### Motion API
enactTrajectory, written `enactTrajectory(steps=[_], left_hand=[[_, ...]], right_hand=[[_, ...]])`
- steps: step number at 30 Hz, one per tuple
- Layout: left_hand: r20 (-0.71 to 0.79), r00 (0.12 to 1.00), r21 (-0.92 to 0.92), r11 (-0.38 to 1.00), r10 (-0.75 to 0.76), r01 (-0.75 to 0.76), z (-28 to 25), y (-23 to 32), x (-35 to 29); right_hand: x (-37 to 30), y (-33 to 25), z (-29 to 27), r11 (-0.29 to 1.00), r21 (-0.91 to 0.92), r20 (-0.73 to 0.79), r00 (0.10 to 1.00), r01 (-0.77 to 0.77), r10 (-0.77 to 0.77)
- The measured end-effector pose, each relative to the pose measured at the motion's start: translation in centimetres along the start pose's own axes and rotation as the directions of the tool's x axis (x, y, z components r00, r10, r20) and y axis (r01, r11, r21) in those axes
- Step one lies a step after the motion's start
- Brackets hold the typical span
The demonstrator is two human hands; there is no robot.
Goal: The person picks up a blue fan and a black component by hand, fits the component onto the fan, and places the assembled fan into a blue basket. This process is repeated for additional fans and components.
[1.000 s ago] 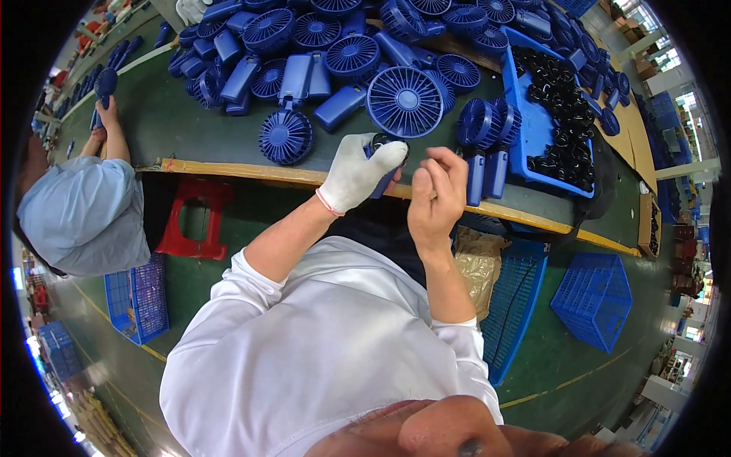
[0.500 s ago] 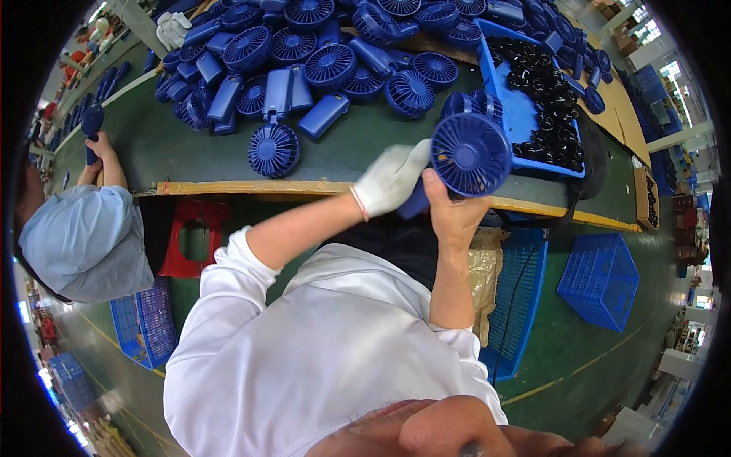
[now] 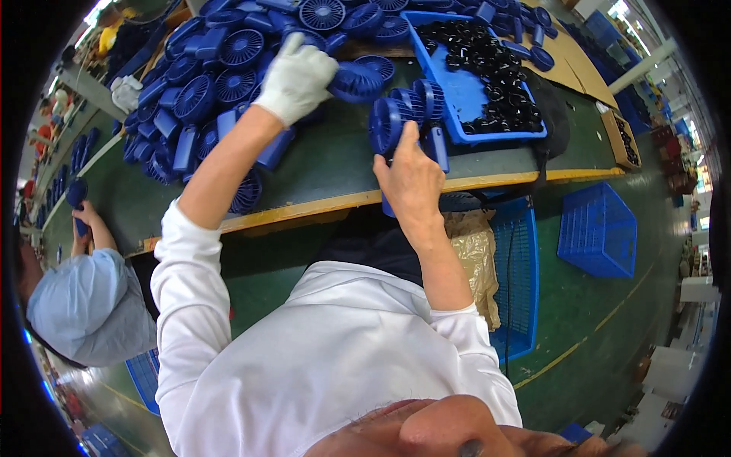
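Observation:
My left hand (image 3: 295, 80), in a white glove, is over the near right side of a heap of blue handheld fans (image 3: 242, 47). Its fingers are closed on a blue handheld fan (image 3: 356, 82), whose round head is smeared by motion; the glove hides its handle. Bare, my right hand (image 3: 415, 179) is at the table's front edge, closed on another blue handheld fan (image 3: 384, 126). That fan's head is turned side-on, and its index finger lies along the head. Right beside it stand other blue fans (image 3: 431, 99) in a short row.
A blue tray (image 3: 499, 139) of small black parts lies to the right of the fans. Under the table edge is a blue crate (image 3: 521, 289) with brown wrapping (image 3: 474, 259); another blue crate (image 3: 598, 228) stands farther right. A co-worker (image 3: 91, 297) holds a fan at the left.
My left hand has left the fan that both hands held and moved up and left to another fan at the heap. My right hand has moved left, turning its fan side-on.

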State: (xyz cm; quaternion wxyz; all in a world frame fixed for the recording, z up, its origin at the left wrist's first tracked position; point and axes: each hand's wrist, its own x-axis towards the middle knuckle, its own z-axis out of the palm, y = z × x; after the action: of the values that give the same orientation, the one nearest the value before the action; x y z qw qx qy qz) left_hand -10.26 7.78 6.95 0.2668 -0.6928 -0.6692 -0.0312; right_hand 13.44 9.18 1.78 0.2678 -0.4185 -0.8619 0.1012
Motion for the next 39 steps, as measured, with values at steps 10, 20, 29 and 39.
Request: enactTrajectory(steps=[10,20,29,39], left_hand=[[0.062,0.966,-0.434,0.864,-0.253,0.254,-4.4,6.5,-11.8],[-0.002,0.938,-0.35,0.879,-0.347,0.325,-1.3,9.2,-13.6],[0.026,0.958,-0.408,0.872,-0.284,0.27,-1.5,8.7,-13.8],[0.58,0.628,-0.813,-0.413,-0.519,0.41,-1.1,8.7,-13.2]], right_hand=[[5.7,3.2,-0.7,0.988,-0.044,-0.196,0.968,0.151,-0.157],[23.6,17.0,4.0,0.977,-0.081,0.011,0.98,-0.199,0.2],[22.1,18.7,2.6,0.851,0.508,-0.138,0.962,-0.134,0.235],[2.3,0.8,-3.2,0.626,0.599,-0.246,0.859,0.499,-0.45]])
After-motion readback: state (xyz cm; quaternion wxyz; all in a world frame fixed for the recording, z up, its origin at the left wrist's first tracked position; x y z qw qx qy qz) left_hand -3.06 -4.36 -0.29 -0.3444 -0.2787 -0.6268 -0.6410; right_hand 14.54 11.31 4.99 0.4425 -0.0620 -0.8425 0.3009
